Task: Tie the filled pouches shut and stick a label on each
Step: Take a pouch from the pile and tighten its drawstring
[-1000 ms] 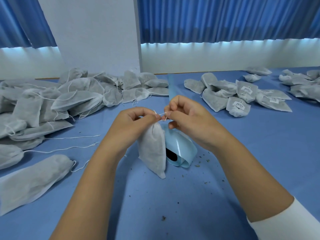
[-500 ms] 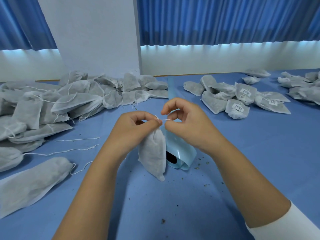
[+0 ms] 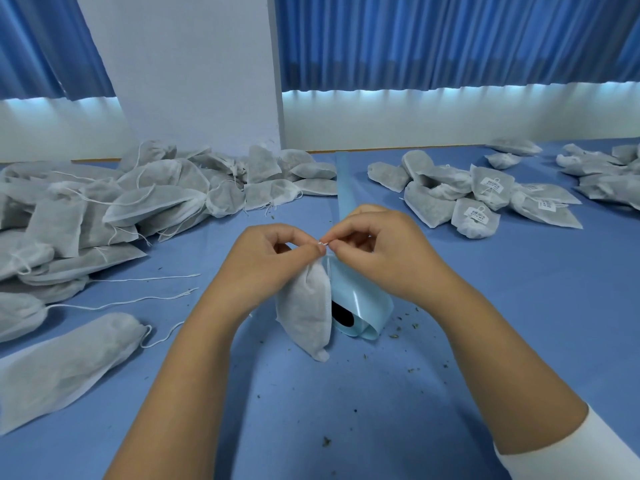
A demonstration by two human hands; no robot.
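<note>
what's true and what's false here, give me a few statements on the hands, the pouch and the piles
1. The left hand grips the pouch by its neck while the right hand pinches the string. True.
2. The pouch lies flat. False: it is held upright by its neck.
3. The roll sits just behind the pouch. True.
4. The labelled pouches are in the left pile. False: labels show on the right pile.
</note>
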